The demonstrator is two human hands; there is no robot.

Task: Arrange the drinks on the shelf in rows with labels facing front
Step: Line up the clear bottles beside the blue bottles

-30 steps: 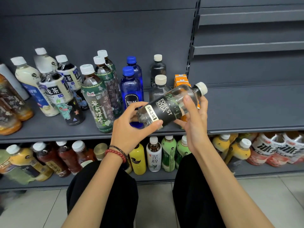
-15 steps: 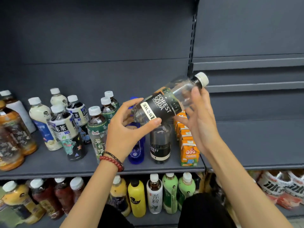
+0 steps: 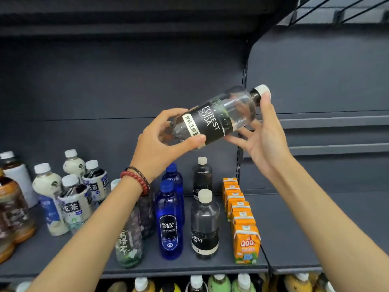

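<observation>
Bottle (image 3: 212,121) is higher than before, up over the shelf (image 3: 294,239), cap toward 2 o'clock. Left hand (image 3: 162,144) grips its base, right hand (image 3: 263,140) just props it, fingers (image 3: 237,142) straight. Guessing a label check before shelving.

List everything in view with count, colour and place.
Clear plastic Forest Soda bottle with black label: one, tilted, in both hands.
Standing Forest Soda bottles: two, clear, one behind the other, mid shelf.
Blue Bolsa Soda bottles: two, left of those.
Orange Qoo juice cartons: uncounted row, right of those.
Tea bottles: several, mixed labels, shelf's left.
Lower-shelf bottles: tops only, yellow, green.
Grey metal shelf: one.
Left hand: grips the held bottle's base.
Right hand: straight fingers support its shoulder.
</observation>
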